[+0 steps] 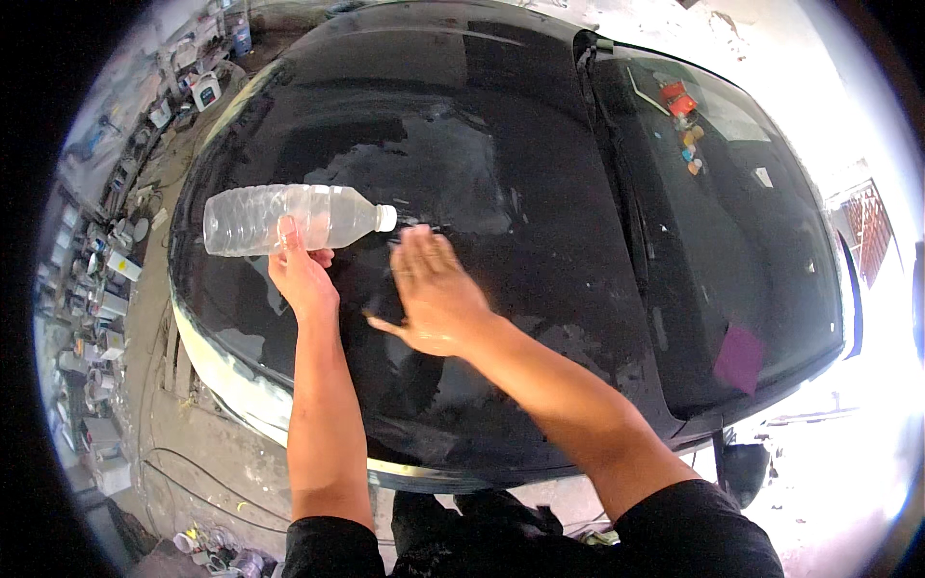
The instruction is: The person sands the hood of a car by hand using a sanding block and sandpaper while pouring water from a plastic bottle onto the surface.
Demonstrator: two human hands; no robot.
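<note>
My left hand grips a clear plastic bottle around its middle. The bottle lies nearly level above the hood, its white cap pointing right. My right hand is palm down at the black car hood, just right of and below the cap, with the fingers stretched out and the thumb apart. Nothing shows in that hand, though whatever lies beneath the palm is hidden. Shiny wet patches spread over the hood beyond my hands.
At the right is the windshield, with a purple sheet near its lower edge and a red item at its far end. A side mirror sticks out. Several containers line the left side; cables run across the floor.
</note>
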